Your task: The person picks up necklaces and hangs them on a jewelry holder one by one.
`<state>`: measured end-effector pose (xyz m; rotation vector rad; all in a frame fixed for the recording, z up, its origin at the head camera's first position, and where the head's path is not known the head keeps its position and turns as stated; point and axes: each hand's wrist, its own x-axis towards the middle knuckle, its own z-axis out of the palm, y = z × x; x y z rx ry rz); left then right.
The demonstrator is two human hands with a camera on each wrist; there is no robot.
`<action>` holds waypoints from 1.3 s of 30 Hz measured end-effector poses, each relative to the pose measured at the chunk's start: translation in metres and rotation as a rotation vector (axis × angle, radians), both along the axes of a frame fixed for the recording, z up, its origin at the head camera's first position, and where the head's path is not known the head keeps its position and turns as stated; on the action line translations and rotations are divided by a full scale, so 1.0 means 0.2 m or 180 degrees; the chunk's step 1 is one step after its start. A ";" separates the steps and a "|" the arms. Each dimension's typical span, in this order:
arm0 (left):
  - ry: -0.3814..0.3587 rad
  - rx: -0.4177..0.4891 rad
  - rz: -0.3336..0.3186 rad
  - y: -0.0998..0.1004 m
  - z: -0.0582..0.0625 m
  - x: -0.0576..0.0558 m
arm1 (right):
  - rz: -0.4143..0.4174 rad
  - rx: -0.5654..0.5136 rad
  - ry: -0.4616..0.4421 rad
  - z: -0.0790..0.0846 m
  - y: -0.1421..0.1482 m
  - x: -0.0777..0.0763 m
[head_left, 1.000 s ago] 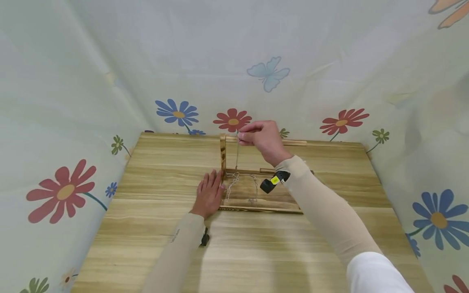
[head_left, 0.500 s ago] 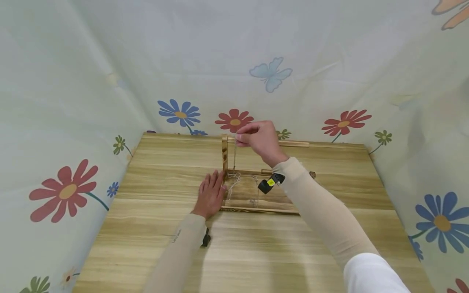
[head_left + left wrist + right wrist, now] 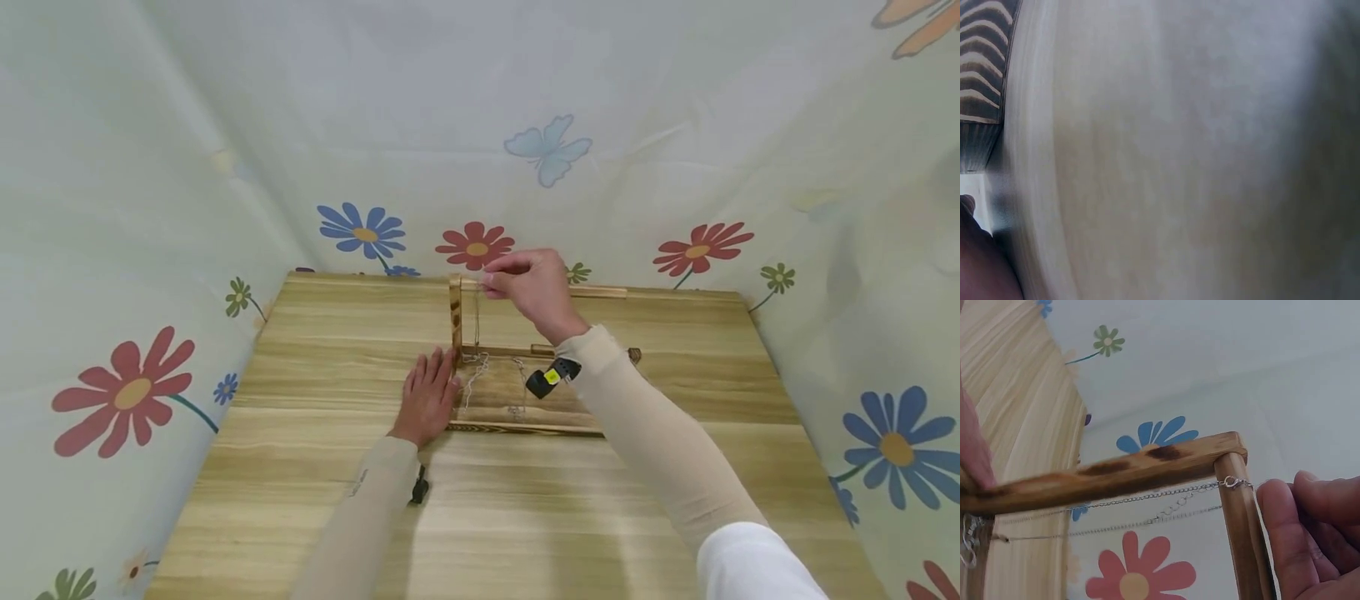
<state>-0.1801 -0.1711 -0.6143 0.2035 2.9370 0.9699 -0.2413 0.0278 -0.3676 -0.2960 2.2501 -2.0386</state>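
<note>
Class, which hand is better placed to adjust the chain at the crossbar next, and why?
Likely the right hand: its fingers pinch the chain beside the crossbar. The left hand lies lower, at the wooden stand.

Your right sleeve [image 3: 667,433] covers the near right corner of the tray [image 3: 555,407], and your right hand [image 3: 536,287] blocks part of the top bar [image 3: 600,292]! The chain [image 3: 1191,488] goes out of sight at your fingertips [image 3: 1275,495]. Over in the left wrist view, the tabletop [image 3: 1179,156] is a blur and the edge crops your left hand [image 3: 427,396].
</note>
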 end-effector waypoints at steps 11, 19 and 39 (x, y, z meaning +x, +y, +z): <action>-0.0061 -0.0020 0.0022 0.00 0.00 0.01 | 0.0083 -0.1101 -0.0715 -0.15 0.09 0.11; -0.0041 0.0021 0.0004 0.01 0.00 -0.01 | 0.0173 -0.1245 -0.0923 -0.29 0.13 0.17; -0.0080 0.0039 0.0008 0.02 0.02 -0.01 | 0.0110 0.0995 -0.1000 -0.94 0.40 0.28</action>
